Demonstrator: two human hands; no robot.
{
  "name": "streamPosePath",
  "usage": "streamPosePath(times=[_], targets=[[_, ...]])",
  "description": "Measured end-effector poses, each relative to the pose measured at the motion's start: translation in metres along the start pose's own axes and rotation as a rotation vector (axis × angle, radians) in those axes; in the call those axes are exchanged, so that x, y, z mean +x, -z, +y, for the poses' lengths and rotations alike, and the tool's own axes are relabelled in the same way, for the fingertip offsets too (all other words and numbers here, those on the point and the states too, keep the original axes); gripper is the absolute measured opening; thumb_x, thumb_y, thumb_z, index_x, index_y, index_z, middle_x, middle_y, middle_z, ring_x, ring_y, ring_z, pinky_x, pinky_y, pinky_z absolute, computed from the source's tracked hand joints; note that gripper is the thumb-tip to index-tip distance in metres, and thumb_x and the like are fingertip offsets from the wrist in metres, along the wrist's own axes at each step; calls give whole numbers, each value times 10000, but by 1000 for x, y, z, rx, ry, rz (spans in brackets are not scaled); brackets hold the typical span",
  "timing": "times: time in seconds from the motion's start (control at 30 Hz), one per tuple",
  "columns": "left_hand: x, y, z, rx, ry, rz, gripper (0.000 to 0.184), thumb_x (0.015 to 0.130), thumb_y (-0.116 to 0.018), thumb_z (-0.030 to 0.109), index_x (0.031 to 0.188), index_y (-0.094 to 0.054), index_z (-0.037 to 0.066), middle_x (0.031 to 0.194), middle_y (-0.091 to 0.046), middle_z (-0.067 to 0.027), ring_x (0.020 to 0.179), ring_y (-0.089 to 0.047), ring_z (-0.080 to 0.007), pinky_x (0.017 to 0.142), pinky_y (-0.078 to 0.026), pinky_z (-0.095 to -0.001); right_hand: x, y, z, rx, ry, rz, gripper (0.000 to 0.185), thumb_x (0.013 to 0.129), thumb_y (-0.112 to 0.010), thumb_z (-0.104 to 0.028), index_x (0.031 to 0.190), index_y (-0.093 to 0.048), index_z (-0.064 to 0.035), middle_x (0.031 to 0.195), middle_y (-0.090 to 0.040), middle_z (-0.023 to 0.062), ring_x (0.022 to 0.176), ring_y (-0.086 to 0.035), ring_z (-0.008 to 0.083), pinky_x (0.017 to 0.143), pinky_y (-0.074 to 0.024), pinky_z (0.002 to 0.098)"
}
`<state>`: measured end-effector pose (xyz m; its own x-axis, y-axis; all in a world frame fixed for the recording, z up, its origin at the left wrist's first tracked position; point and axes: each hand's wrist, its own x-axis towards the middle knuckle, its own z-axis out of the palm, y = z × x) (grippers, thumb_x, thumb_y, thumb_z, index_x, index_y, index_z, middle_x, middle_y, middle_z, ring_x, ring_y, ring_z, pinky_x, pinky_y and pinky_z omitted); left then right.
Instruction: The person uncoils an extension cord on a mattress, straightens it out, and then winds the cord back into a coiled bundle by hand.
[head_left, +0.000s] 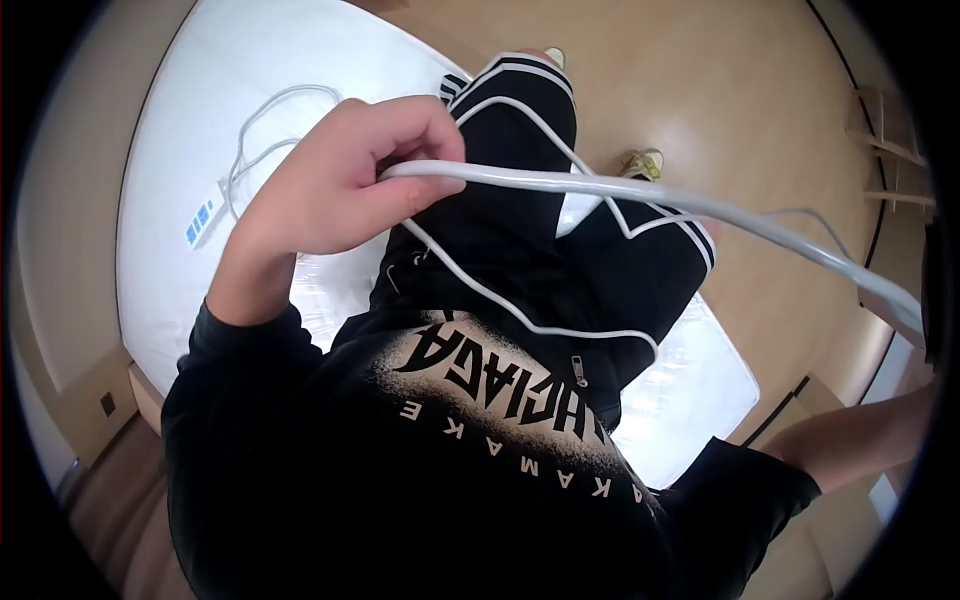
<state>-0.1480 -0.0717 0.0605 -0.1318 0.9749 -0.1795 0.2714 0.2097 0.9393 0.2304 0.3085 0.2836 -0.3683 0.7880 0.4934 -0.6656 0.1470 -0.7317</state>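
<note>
My left hand (pixel 355 175) is closed around a white cable (pixel 560 182), with the thumb and fingers pinching it above my lap. From this grip the cable runs taut to the right and out at the edge of the view. More of its length hangs in loose bends over my black shorts (pixel 500 240). My right forearm (pixel 860 440) reaches out past the right edge, and the hand itself is outside the picture. Left of my left hand, a white power strip (pixel 205 215) with blue sockets lies on the mattress, a loop of cable beside it.
I sit on a white mattress (pixel 190 110) with a plastic-like sheen. Beyond it is a tan floor (pixel 720 90), where a yellowish shoe (pixel 642 163) shows. Wooden shelves (pixel 885 140) stand at the far right, and a pale wall panel (pixel 75 200) is at the left.
</note>
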Motion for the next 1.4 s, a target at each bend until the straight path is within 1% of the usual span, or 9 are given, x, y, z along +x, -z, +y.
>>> streamPosePath(times=[0.17,0.3,0.57,0.77,0.83,0.9,0.97,1.17,1.4], targets=[[-18,35,-36,155,-5,660,27,875,-618,45,900,-609,44,630,-515,46,574,-412,-43,524,-307,-211,11,30,-57,-78,142,132,334,956,-484,-272,655,-410,-147,492,-328,-48,347,-309,70,319,-285,199],[-31,52,-15,205,16,819,41,900,-633,83,916,-628,46,621,-477,71,560,-373,-17,496,-268,-201,7,28,-63,-51,104,176,316,948,-505,-272,666,-441,-144,494,-358,-30,358,-344,86,319,-317,211],[-44,25,-51,793,14,1067,99,853,-666,108,938,-642,65,695,-664,-74,609,-655,-158,565,-510,-264,24,91,-117,-261,87,197,303,940,-512,-262,668,-460,-137,518,-375,-14,376,-330,99,348,-309,226],[-65,-49,-140,13,400,488,255,946,-512,233,995,-650,25,853,-673,-121,885,-613,-150,811,-467,-304,12,108,-123,-499,56,275,274,937,-513,-210,689,-451,-109,531,-353,-4,402,-304,105,387,-285,238],[-55,-66,-139,-644,491,706,406,1002,-445,390,833,-611,60,731,-615,-82,749,-595,-151,741,-487,-304,0,124,-117,-582,37,295,265,936,-513,-192,697,-447,-99,535,-346,0,411,-296,107,400,-277,243],[-50,-41,-133,-1015,190,675,479,994,-407,497,702,-486,125,618,-487,-12,554,-477,-115,543,-437,-257,-11,141,-106,-664,-4,297,256,934,-514,-175,704,-444,-90,540,-339,3,420,-287,108,413,-270,247],[-38,0,-104,-1099,146,736,502,964,-407,554,672,-400,146,570,-359,28,456,-317,-85,410,-289,-233,-29,150,-87,-716,-50,310,247,933,-514,-157,711,-441,-80,544,-332,7,428,-279,110,426,-262,251],[-19,154,-66,-13,85,947,324,960,-566,381,809,-559,94,660,-443,30,560,-370,-46,485,-282,-208,-62,184,-65,-820,-65,568,163,916,-536,-107,789,-449,-52,574,-328,18,454,-269,118,441,-249,258],[-11,126,-26,1091,83,1184,318,901,-657,353,979,-679,45,852,-681,-76,774,-635,-159,705,-484,-264,-86,298,-195,-811,-59,605,217,996,-446,-207,898,-497,-20,624,-377,32,468,-316,124,468,-328,269]])
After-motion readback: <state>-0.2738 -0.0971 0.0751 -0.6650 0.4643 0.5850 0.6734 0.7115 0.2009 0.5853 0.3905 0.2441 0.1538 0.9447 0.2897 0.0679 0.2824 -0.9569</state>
